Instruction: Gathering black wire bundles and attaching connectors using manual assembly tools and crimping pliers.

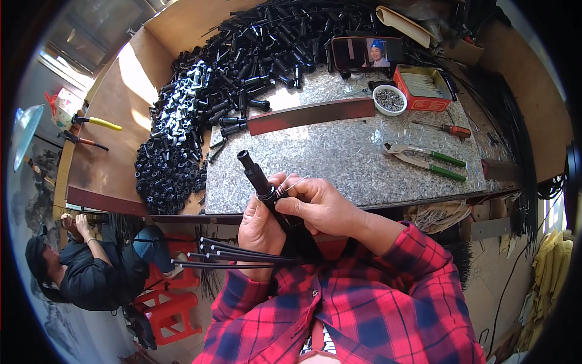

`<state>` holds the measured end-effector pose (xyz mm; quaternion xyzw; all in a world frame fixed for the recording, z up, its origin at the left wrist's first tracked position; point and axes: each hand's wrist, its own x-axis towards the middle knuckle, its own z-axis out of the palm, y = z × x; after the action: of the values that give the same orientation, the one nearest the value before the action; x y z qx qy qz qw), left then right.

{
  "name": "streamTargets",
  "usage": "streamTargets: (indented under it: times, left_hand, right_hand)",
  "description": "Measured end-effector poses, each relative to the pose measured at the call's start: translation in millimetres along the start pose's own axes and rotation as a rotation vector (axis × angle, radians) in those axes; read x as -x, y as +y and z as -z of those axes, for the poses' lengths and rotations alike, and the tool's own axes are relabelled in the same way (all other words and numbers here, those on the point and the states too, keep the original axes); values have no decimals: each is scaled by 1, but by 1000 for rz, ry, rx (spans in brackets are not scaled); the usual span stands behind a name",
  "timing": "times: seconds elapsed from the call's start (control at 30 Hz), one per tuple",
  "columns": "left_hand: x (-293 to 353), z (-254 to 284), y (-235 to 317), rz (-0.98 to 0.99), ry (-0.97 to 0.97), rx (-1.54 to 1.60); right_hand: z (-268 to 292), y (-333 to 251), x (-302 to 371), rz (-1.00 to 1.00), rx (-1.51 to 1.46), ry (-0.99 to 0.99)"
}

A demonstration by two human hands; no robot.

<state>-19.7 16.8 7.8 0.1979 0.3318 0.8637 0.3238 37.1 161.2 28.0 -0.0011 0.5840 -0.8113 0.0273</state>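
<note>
Workbench (339, 151) behind; hands grip black tube (257, 176)

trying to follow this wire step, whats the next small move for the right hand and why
Probably pull the thin wire snug around the black tube. The right hand pinches the wire at the tube's collar, where it looks loosely looped, while the left hand grips the tube and its black ribs below.

A phone screen (368, 53) (lit) stands behind a red box (422, 88).
</note>
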Motion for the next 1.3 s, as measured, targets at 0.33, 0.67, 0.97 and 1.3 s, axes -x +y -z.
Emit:
streamTargets:
  times: [0.33,0.67,0.97,1.3]
  left_hand:
    - [-5,-4,11,142,-164,122]
    - [-4,-5,9,77,-66,48]
    - [1,3,6,98,50,132]
    - [-2,-5,11,200,28,80]
  right_hand:
    - [9,-8,1,-48,-20,-106]
    - [4,-15,4,-52,17,-107]
    - [5,-15,8,-43,101,-150]
    - [9,-13,4,-56,51,-173]
